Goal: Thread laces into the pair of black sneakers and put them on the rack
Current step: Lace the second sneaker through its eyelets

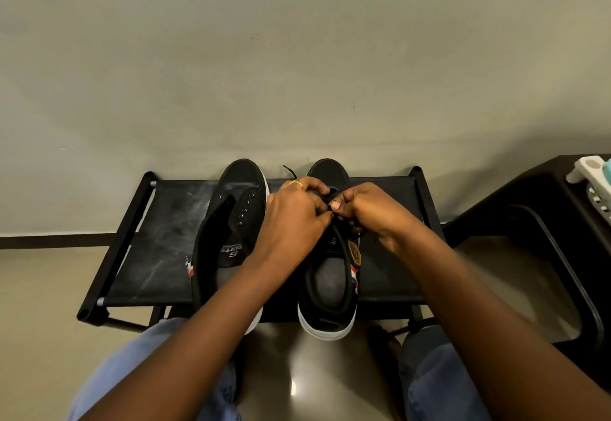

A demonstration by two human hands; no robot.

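— How many sneakers are there, and where do they sit?

— Two black ones, side by side on the top shelf of a low black rack [158,238], toes toward the wall [297,56]. The left sneaker [238,195] lies open with its bare eyelets showing in a row. The right sneaker [330,288] stands just beside it, heel hanging past the shelf's front edge.

— And the hands?

— Two, both over the front of the right sneaker. The left hand [294,212] has its fingers curled down and pinches a black lace [344,255]; one gold ring shows on a finger. The right hand [363,212] also has its fingers bent in tight, thumb tip pressed against the lace where the two hands meet.

— How many laces can be seen?

— One for certain. It runs from the fingers down along the right sneaker's opening, and one short black tip pokes up behind the left hand. Whether that tip belongs to the same lace cannot be told.

— Anything else?

— One dark table [545,209] to the right, two knees in blue trousers [148,354] below.
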